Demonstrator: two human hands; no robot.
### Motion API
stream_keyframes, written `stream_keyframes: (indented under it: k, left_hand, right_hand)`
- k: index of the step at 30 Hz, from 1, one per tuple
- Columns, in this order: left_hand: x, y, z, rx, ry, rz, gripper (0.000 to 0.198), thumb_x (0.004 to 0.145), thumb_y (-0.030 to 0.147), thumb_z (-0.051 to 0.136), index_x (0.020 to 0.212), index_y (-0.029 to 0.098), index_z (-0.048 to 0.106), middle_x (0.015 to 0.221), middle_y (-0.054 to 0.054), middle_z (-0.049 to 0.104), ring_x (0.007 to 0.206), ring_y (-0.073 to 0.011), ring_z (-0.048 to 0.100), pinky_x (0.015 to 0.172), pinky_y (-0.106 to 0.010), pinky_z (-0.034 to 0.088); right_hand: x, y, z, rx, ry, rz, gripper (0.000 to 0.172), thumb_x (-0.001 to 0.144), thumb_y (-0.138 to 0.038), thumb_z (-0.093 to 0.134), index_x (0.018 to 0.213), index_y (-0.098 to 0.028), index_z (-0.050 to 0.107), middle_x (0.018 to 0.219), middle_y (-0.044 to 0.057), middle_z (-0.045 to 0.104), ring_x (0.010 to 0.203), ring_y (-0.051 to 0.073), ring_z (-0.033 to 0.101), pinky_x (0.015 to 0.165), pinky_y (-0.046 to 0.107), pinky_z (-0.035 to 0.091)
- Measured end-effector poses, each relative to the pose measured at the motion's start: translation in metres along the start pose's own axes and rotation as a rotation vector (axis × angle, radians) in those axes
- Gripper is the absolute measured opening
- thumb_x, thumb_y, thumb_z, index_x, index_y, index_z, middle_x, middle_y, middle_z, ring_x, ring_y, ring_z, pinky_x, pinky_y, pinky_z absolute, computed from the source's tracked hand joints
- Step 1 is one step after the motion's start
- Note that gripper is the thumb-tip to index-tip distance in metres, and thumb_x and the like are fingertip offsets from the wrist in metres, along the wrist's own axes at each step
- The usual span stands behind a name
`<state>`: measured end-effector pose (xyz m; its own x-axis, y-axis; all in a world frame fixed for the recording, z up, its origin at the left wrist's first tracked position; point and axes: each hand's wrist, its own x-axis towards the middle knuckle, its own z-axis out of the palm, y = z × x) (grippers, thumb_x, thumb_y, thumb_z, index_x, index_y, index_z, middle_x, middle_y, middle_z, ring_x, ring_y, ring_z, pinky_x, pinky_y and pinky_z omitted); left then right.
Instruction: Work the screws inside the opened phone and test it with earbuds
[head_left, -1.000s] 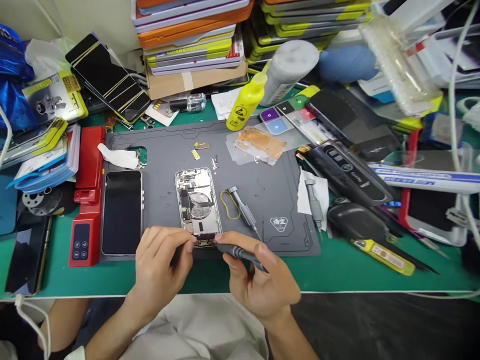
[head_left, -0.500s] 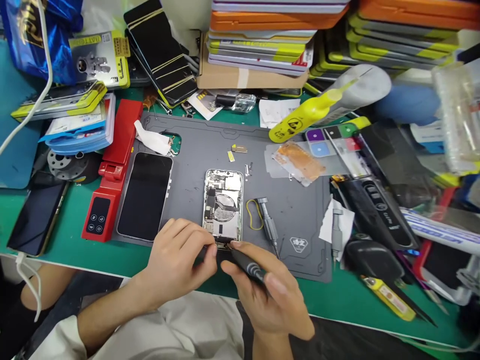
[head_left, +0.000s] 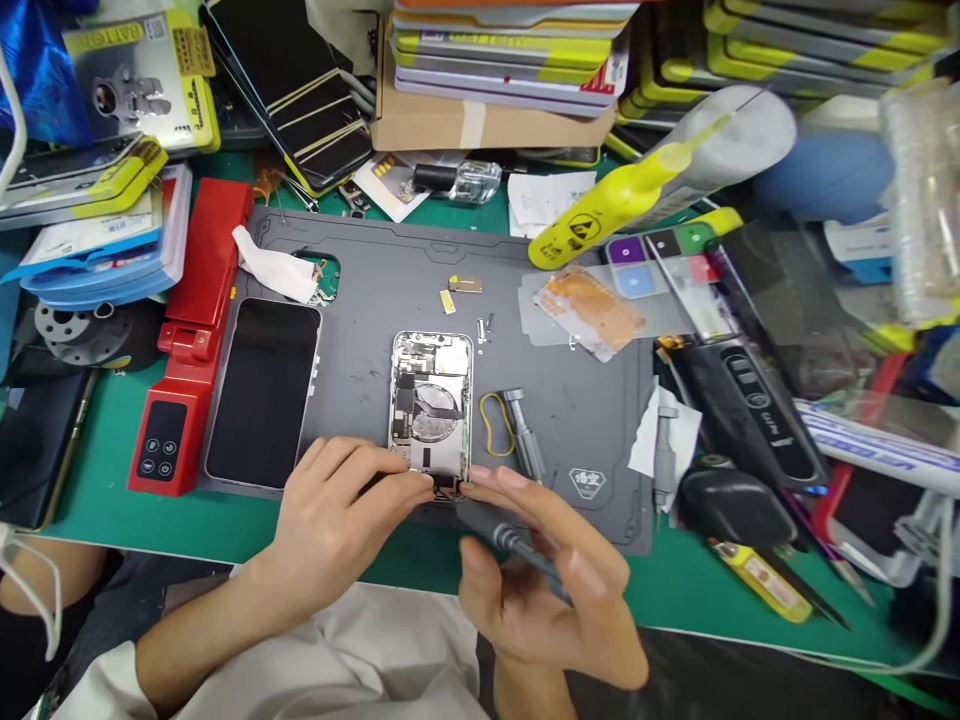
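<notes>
An opened phone (head_left: 441, 455) lies on the grey work mat (head_left: 360, 400), its circuit boards and round coil exposed. My left hand (head_left: 337, 515) rests at the phone's lower left corner, fingers bent together on its bottom edge; the thumb is mostly hidden. In my right hand (head_left: 555, 590) a dark grey screwdriver (head_left: 499, 528) lies between thumb and fingers, slanting toward the phone's bottom end. The right fingertips touch the phone's lower right corner. The driver's tip is too small to make out. To the left lies a separate black phone screen (head_left: 262, 395).
A red device with buttons (head_left: 169, 440) stands left of the screen. Right of the phone are a yellow rubber band (head_left: 496, 425), another grey screwdriver (head_left: 523, 435) and tiny screws (head_left: 484, 328). A yellow bottle (head_left: 600, 215) and stacked boxes (head_left: 502, 60) stand behind.
The view has shifted, so the bench appears further left. My right hand's fingers have straightened and its thumb has moved away from the phone. My left fingers lie flatter along the phone's edge.
</notes>
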<state>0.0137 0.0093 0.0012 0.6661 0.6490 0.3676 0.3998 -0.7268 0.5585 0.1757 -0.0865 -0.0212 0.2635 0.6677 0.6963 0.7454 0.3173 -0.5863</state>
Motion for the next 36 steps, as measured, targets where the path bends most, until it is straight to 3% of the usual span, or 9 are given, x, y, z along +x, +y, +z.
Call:
stream_keyframes:
  k: [5,8,13,16,21,29,36]
  left_hand:
    - [0.001,0.001,0.000,0.017,-0.009,0.003,0.012,0.101,0.015,0.077,0.111,0.022,0.075,0.100,0.002,0.078,0.092,-0.0147,0.062,0.083,-0.031,0.046]
    - [0.001,0.001,0.000,0.025,-0.014,0.016,0.015,0.103,0.013,0.074,0.113,0.024,0.076,0.101,0.002,0.078,0.094,-0.0152,0.062,0.083,-0.032,0.046]
    - [0.002,0.000,-0.001,0.042,-0.024,0.020,0.016,0.101,0.015,0.077,0.113,0.026,0.077,0.102,0.002,0.079,0.095,-0.0162,0.063,0.083,-0.032,0.046]
    - [0.002,0.000,0.000,0.059,-0.026,0.043,0.016,0.101,0.015,0.078,0.113,0.025,0.076,0.102,0.002,0.079,0.095,-0.0167,0.063,0.083,-0.033,0.045]
    - [0.004,0.001,0.001,0.066,-0.036,0.059,0.012,0.102,0.014,0.074,0.108,0.023,0.073,0.101,0.001,0.077,0.095,-0.0174,0.061,0.084,-0.034,0.045]
    - [0.006,0.003,0.002,0.106,-0.022,0.067,0.014,0.102,0.011,0.073,0.112,0.021,0.074,0.101,0.000,0.077,0.096,-0.0179,0.061,0.084,-0.034,0.045]
    - [0.010,0.011,0.007,0.163,-0.018,0.085,0.020,0.102,0.010,0.072,0.118,0.022,0.076,0.104,-0.001,0.079,0.100,-0.0200,0.061,0.083,-0.035,0.045]
  right_hand:
    - [0.001,-0.002,-0.001,-0.002,0.016,0.039,0.070,0.103,0.000,0.053,0.168,-0.022,0.039,0.144,0.017,0.068,0.120,0.025,0.077,0.085,0.048,0.074]
    - [-0.001,-0.002,-0.006,-0.017,-0.044,0.078,0.080,0.096,0.000,0.072,0.164,-0.025,0.038,0.130,0.013,0.075,0.107,0.022,0.079,0.083,0.046,0.074]
    - [-0.006,0.005,-0.010,0.056,0.034,0.140,0.081,0.094,-0.002,0.078,0.161,-0.022,0.038,0.115,0.009,0.077,0.090,0.021,0.081,0.072,0.038,0.073]
    - [-0.008,0.008,-0.009,0.065,0.036,0.135,0.080,0.095,-0.004,0.077,0.163,-0.022,0.038,0.113,0.008,0.077,0.088,0.020,0.081,0.069,0.036,0.072]
    - [-0.009,0.010,-0.007,-0.078,0.144,0.083,0.082,0.094,0.000,0.075,0.166,-0.019,0.040,0.112,0.008,0.072,0.087,0.017,0.078,0.073,0.036,0.072]
    - [-0.001,0.007,-0.004,-0.102,0.086,0.063,0.092,0.087,0.013,0.068,0.168,-0.016,0.038,0.114,0.006,0.060,0.091,0.014,0.076,0.080,0.034,0.072]
    - [-0.001,0.007,-0.004,-0.085,0.106,0.108,0.087,0.088,0.011,0.069,0.166,-0.015,0.040,0.111,0.007,0.065,0.090,0.015,0.076,0.076,0.033,0.072]
